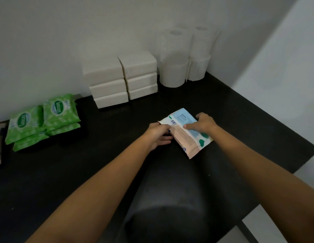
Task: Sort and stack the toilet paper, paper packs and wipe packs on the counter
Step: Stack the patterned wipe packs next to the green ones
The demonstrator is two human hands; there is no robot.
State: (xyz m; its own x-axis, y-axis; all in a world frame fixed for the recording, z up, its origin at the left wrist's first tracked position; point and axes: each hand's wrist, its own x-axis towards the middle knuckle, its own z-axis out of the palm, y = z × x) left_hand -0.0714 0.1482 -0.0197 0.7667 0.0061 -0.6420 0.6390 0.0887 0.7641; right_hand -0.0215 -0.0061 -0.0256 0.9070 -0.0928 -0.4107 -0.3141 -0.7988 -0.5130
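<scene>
While both grips clamp it, the peach-and-blue wipe pack [180,135] lies tilted at mid-counter.
The left grip [159,133] pinches its left end and the right grip [203,124] curls over its far edge, above the black counter [82,172]. Along the wall stand green wipe packs [60,114] in two stacks, white paper packs [107,85] in two threes, and toilet rolls [173,67] two high.

A household storage corner: black counter [65,172], toilet rolls [172,72], wipe packs [59,111].
</scene>
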